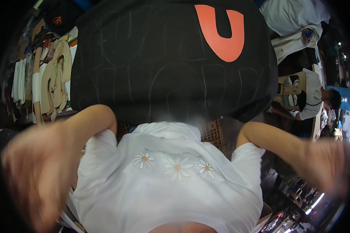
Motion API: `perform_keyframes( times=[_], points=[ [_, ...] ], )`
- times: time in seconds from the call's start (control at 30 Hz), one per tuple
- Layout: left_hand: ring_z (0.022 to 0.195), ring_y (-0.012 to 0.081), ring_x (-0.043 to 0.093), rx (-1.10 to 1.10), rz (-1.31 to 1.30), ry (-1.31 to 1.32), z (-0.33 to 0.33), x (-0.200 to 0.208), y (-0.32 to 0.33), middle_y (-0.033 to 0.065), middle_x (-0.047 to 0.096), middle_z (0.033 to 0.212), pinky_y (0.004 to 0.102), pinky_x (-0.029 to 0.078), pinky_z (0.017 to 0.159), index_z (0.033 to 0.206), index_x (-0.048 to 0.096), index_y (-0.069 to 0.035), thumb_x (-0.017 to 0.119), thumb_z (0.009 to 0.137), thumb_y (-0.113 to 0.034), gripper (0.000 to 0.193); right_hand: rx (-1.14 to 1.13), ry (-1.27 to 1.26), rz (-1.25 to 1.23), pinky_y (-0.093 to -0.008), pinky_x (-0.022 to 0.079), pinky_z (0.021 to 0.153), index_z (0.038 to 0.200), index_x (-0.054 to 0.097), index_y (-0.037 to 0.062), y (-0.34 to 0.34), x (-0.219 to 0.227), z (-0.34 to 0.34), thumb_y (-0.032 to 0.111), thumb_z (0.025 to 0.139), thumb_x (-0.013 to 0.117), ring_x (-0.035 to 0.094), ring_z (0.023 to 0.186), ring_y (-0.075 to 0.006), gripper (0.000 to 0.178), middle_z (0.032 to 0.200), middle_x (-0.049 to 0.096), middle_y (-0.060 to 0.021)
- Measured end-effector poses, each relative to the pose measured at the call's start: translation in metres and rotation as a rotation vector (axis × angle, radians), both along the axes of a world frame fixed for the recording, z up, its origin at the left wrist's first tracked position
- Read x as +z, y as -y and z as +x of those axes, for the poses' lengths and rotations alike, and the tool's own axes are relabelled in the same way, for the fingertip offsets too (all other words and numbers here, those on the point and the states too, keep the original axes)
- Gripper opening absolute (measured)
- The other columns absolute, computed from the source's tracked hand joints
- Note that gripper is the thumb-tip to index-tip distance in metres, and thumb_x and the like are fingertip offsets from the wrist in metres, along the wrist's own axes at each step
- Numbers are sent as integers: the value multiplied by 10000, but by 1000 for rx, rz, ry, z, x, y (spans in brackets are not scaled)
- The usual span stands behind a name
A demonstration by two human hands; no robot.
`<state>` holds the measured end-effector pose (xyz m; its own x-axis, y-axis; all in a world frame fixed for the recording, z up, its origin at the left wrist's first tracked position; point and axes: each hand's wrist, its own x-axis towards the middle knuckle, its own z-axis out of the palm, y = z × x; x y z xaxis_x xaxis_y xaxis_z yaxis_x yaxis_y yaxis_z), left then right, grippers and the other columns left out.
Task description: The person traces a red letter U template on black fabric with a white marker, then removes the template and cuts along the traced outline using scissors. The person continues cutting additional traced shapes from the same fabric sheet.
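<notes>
My left hand [35,171] is raised close to the camera at the left rim, smeared by motion. At the right rim my right hand [328,167] is up too, equally blurred, its fingers cut off by the dark edge. Nothing can be made out in either hand, and neither touches the work surface. Ahead of my body a large black cloth [136,89] is spread out, marked with thin pale chalk-like outlines. A flat orange-red horseshoe-shaped piece [225,48] lies on its far right part.
To the left stand cardboard-coloured cut-out templates [58,81] and folded white material [19,83]. White bundled fabric [295,17] lies at the far right. A co-worker in a light shirt [311,95] is on the right. A woven chair seat [214,134] shows near my waist.
</notes>
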<state>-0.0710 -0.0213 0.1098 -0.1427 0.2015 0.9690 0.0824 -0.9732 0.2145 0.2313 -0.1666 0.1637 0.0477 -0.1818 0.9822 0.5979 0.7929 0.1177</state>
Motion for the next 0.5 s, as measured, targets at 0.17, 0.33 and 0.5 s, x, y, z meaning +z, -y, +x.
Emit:
perform_keyframes(
  times=[0.17,0.33,0.5],
  points=[
    [1008,198,619,71,-617,-268,60,-115,-68,95,649,1121,308,467,898,1100,644,-26,603,915,-208,263,-294,-576,-514,-308,548,778,816,401,76,-102,-161,71,-44,830,668,665,821,-213,292,923,670,-217],
    [1169,323,535,-96,-665,-583,137,-244,-122,123,594,1235,399,403,995,1204,597,-54,581,902,-263,368,-539,-600,-1050,-289,485,712,777,416,54,-148,-290,119,99,825,698,636,799,-161,290,954,707,-115],
    [1368,285,316,66,-696,-1008,189,-297,-136,90,402,1455,492,197,1119,1383,461,-155,428,961,-462,523,-672,-369,-1152,-409,446,817,804,452,51,-164,-340,131,214,772,742,606,868,-291,335,980,697,-74]
  ],
)
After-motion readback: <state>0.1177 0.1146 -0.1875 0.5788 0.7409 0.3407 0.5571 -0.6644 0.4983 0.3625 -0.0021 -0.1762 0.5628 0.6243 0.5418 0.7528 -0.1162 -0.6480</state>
